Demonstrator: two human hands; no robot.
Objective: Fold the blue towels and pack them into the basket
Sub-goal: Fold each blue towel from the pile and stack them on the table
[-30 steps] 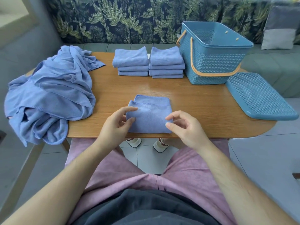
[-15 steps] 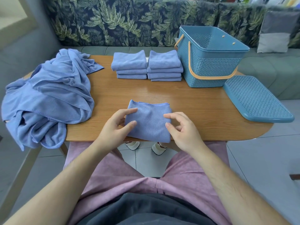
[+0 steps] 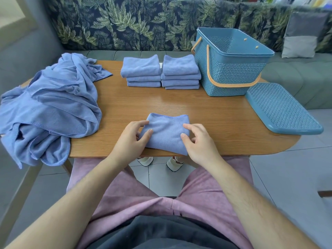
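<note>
The left hand [image 3: 131,141] and right hand [image 3: 199,143] pinch the sides of a small folded blue cloth towel [image 3: 167,134] (one side each) on the brown wooden surface [image 3: 206,110], near its front edge.

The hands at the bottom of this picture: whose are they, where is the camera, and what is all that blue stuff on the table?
There is no machine here. A person wears a camera on the head that looks forward and down, so you see their own arms and lap. The left hand and the right hand pinch the side edges of a small folded towel that lies at the near edge of the wooden table. On the left is a heap of unfolded towels, partly hanging off the table. At the back stand a left stack and a right stack of folded towels. To their right is an open blue basket with an orange handle, and its lid lies flat beside it.
</note>
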